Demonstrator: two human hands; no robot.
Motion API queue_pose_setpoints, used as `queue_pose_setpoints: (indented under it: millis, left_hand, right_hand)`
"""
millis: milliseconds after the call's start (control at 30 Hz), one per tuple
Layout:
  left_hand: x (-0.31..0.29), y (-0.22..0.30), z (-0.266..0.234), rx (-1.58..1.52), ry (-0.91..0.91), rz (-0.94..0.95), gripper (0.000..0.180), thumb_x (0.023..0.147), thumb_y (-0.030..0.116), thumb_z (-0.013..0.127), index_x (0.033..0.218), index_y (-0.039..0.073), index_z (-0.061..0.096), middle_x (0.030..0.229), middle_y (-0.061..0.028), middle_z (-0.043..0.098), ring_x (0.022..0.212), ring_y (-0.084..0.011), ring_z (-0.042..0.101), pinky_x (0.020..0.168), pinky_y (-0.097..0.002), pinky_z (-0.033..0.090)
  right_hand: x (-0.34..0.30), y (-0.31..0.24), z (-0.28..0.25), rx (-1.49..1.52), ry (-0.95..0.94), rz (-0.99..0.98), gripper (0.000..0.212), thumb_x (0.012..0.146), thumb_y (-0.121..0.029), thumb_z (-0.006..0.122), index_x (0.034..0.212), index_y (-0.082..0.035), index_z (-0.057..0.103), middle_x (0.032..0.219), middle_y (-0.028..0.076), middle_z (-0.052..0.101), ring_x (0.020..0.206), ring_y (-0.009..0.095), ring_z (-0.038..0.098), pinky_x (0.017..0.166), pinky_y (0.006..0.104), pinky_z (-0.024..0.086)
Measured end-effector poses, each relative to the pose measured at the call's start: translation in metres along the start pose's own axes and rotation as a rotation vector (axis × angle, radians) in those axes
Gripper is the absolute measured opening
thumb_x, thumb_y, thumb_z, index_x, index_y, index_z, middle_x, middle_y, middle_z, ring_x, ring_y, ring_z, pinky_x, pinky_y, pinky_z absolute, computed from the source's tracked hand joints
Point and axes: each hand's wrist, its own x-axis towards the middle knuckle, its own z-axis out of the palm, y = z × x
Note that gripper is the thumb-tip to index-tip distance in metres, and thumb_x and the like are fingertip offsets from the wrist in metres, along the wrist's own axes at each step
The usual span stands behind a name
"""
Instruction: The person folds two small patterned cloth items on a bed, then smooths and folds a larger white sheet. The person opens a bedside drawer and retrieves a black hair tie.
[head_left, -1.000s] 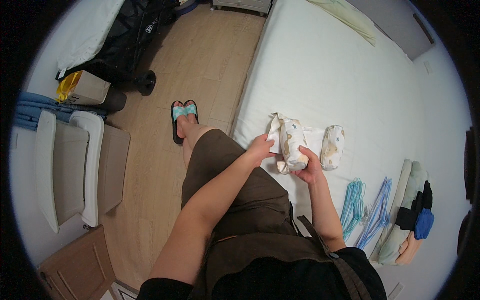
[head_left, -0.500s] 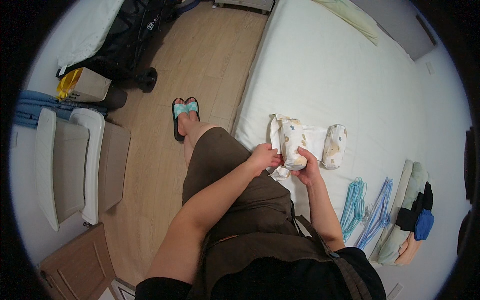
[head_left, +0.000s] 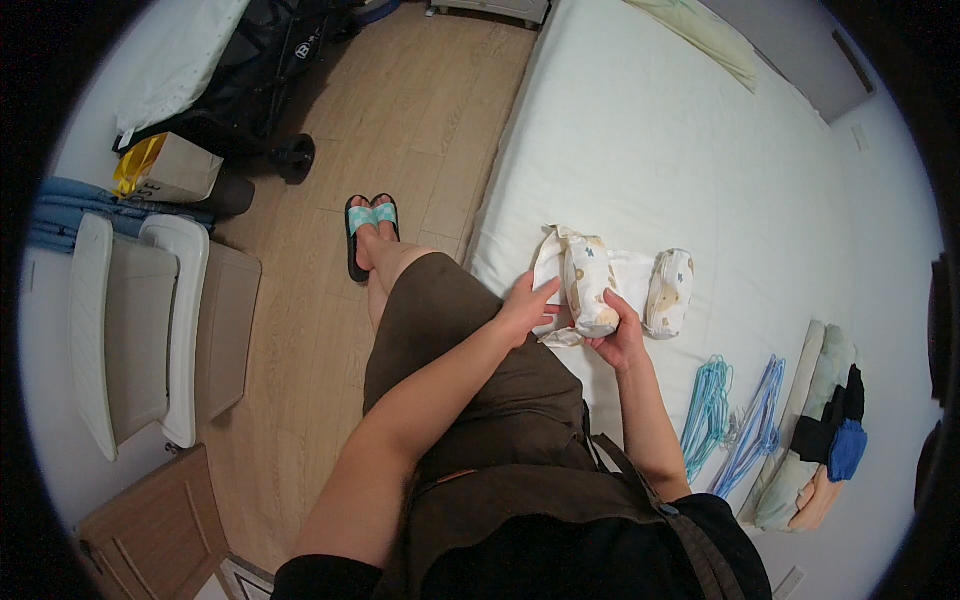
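Note:
A white cloth with a small brown and blue print has two plump, roll-shaped bolsters. The nearer bolster [head_left: 590,283] is tilted up at its near end, with my right hand [head_left: 622,335] wrapped round that end, thumb on top. To its left, my left hand [head_left: 527,308] has its fingers apart beside the loose cloth flap [head_left: 547,275], seeming to touch its edge. A white strip of cloth [head_left: 630,272] joins this bolster to the farther bolster [head_left: 670,293], which lies on the bed to the right. The undersides of both bolsters are hidden.
Everything lies on a white-sheeted bed [head_left: 640,130]. Teal hangers [head_left: 708,410] and blue hangers [head_left: 755,430] lie to the right, beside rolled clothes [head_left: 810,430]. On the left stand pale plastic bins [head_left: 225,320], a paper bag [head_left: 180,170] and a black wheeled frame [head_left: 265,90].
My left hand has drawn back slightly from the bolster's near end and its fingers have spread. The loose flap lies flatter, and the bolster has turned a little in my right hand.

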Motion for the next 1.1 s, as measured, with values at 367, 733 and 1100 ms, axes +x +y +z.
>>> queue_pose_setpoints:
  millis: [367,733,1100]
  left_hand:
    - [0.044,0.001,-0.008,0.63,0.349,0.584,0.033,0.079,0.009,0.058,0.11,0.0,0.051,0.101,-0.0145,0.059,0.092,-0.0197,0.057,0.077,-0.0294,0.045]
    - [0.042,0.012,0.003,0.475,0.255,0.531,0.018,0.079,0.012,0.057,0.09,0.0,0.062,0.081,-0.0147,0.063,0.074,-0.024,0.061,0.067,-0.0326,0.046]
    - [0.043,0.004,0.001,0.313,0.044,0.223,0.022,0.081,0.012,0.052,0.097,-0.003,0.054,0.086,-0.0113,0.06,0.076,-0.017,0.058,0.065,-0.0315,0.047]
  right_hand:
    - [0.006,0.007,-0.007,-0.046,0.054,-0.016,0.044,0.079,-0.036,0.054,0.11,-0.005,0.05,0.096,0.011,0.059,0.083,0.022,0.059,0.066,0.0325,0.049]
    - [0.007,-0.017,-0.027,0.426,-0.202,0.196,0.064,0.077,-0.057,0.044,0.113,-0.004,0.042,0.081,0.015,0.052,0.055,0.019,0.046,0.041,0.0241,0.035]
    - [0.003,-0.002,-0.002,-0.037,0.031,-0.057,0.051,0.078,-0.043,0.052,0.111,-0.005,0.049,0.096,0.012,0.058,0.08,0.026,0.058,0.059,0.0359,0.049]
